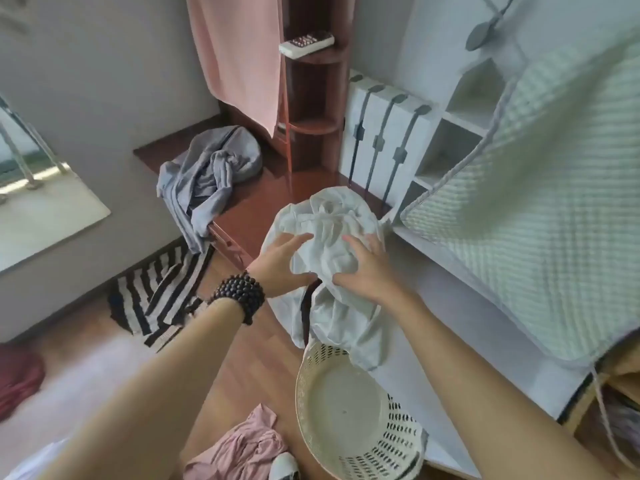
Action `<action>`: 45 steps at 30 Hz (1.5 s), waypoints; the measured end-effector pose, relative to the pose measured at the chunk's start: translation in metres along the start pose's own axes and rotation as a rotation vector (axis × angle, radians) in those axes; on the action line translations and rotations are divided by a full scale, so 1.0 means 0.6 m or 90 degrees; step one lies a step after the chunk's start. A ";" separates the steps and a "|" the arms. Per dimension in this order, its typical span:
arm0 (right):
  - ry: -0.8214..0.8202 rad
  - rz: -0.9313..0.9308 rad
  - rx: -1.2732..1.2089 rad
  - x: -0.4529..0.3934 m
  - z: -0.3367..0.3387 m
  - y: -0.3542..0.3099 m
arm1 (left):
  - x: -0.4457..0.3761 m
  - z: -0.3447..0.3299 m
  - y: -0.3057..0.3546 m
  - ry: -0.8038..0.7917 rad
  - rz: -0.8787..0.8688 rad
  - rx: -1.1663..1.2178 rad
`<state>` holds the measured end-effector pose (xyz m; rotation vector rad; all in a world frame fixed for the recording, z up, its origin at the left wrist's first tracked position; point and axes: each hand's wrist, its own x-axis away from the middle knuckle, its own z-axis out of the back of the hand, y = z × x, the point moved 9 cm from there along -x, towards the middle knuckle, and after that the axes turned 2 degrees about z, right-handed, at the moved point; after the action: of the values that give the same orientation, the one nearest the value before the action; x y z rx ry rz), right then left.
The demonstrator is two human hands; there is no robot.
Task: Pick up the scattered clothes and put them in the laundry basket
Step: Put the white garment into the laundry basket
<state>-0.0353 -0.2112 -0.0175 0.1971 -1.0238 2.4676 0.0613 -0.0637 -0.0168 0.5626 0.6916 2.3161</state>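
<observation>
I hold a white garment bunched in the air, my left hand and my right hand both gripping it. Its lower end hangs down to the rim of the cream laundry basket, which stands on the floor below my hands with nothing else inside. A grey garment lies heaped on a low wooden bench. On the floor at the left is a black-and-white striped garment. A pink garment lies by the basket, and a dark red one at the far left.
A low wooden bench and corner shelf stand ahead, a remote on the shelf. White cubby shelves and a bed with a checked quilt fill the right. A pink curtain hangs behind.
</observation>
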 end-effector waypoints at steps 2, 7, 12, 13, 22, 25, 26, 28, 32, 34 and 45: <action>0.007 -0.059 0.057 -0.046 -0.017 0.025 | -0.049 -0.017 -0.028 -0.017 0.005 -0.057; 0.056 -0.179 0.099 -0.152 -0.063 0.104 | -0.193 -0.070 -0.100 -0.056 0.063 -0.171; 0.134 -0.174 0.176 -0.212 -0.097 0.159 | -0.303 -0.106 -0.156 -0.049 0.116 -0.253; 0.145 -0.168 0.166 -0.220 -0.103 0.168 | -0.316 -0.115 -0.166 -0.051 0.128 -0.246; 0.268 -0.089 -0.007 -0.207 -0.130 0.150 | -0.320 -0.181 -0.123 0.002 -0.010 -0.084; 0.293 -0.044 -0.048 -0.176 -0.101 0.138 | -0.282 -0.142 -0.097 0.060 0.031 0.090; 0.301 -0.028 -0.076 -0.158 -0.087 0.134 | -0.260 -0.124 -0.082 0.094 0.033 0.122; 0.320 -0.006 -0.131 -0.118 -0.051 0.120 | -0.211 -0.092 -0.051 0.149 0.026 0.203; 0.359 0.043 -0.185 -0.035 0.002 0.091 | -0.102 -0.079 -0.009 0.170 0.033 0.350; 0.328 0.074 -0.197 0.004 -0.001 0.082 | -0.051 -0.091 0.001 0.175 0.071 0.394; 0.210 0.117 -0.269 0.243 -0.111 0.148 | 0.269 -0.218 0.011 0.305 0.265 0.412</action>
<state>-0.2023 -0.1673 -0.0775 -0.4390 -1.4236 2.2629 -0.1264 -0.0003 -0.0799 0.4532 1.7270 2.6196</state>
